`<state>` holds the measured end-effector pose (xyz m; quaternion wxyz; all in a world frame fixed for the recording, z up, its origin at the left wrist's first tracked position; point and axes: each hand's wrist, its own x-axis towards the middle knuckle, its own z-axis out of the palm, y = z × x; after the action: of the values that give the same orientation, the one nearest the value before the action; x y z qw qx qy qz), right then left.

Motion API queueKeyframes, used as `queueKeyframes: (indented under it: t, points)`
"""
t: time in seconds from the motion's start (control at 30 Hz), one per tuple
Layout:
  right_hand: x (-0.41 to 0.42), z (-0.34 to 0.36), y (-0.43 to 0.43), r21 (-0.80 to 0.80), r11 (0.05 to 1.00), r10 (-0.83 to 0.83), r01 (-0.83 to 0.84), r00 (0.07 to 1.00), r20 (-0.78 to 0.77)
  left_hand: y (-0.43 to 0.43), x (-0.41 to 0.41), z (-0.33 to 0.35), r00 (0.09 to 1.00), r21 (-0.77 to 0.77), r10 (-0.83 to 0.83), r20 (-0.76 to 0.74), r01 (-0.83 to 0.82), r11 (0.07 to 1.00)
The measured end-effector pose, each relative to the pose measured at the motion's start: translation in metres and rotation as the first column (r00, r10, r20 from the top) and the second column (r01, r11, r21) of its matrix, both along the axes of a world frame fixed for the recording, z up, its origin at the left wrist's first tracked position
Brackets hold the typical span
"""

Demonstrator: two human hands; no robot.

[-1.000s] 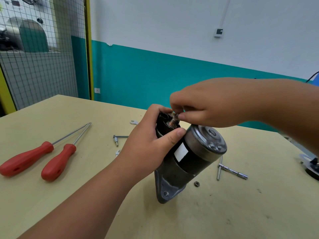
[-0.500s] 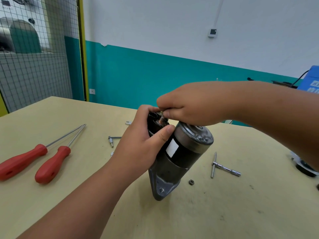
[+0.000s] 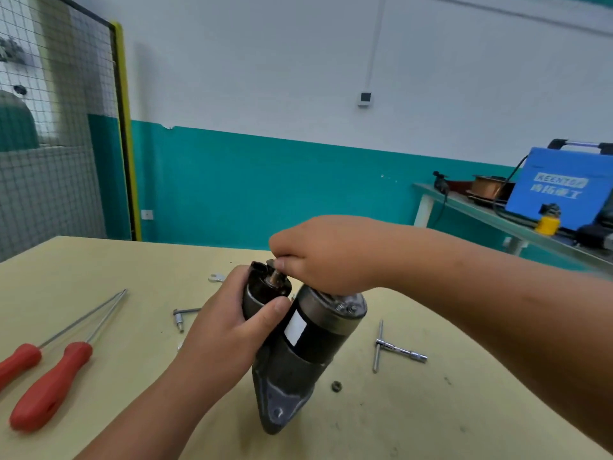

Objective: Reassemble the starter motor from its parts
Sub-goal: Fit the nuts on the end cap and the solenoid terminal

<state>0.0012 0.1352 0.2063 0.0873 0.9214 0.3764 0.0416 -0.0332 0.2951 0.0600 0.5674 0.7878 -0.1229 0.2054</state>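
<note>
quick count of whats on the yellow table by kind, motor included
red-handled screwdrivers: 2
T-handle wrench: 1
L-shaped metal tool: 1
loose nut: 1
small flat metal piece: 1
starter motor: 1
total: 7 (a bit by the left wrist is too hidden to count)

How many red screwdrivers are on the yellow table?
2. One red-handled screwdriver lies near the left edge of the pale yellow table; the other lies just left of it, handle partly cut off.
</note>
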Motion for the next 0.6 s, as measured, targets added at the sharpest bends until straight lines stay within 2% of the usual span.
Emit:
queueKeyframes:
  t: [0.23,0.4,0.6]
  points:
    - [-0.002,-0.004,-0.006,0.053,0.997,-0.058,0.06,0.998,-0.031,-0.003,-0.002,0.0,0.999,0.013,0.039,0.001,-0.039,0.999]
    - [-0.004,-0.011,-0.017,0.136,0.99,-0.012,0.022,0.997,-0.073,-0.008,-0.003,-0.003,0.998,0.022,0.059,0.01,-0.059,0.998]
    - [0.004,-0.009,-0.005,0.169,0.983,-0.047,0.067,0.991,-0.122,-0.008,-0.001,-0.002,0.996,-0.014,0.09,-0.018,-0.09,0.996]
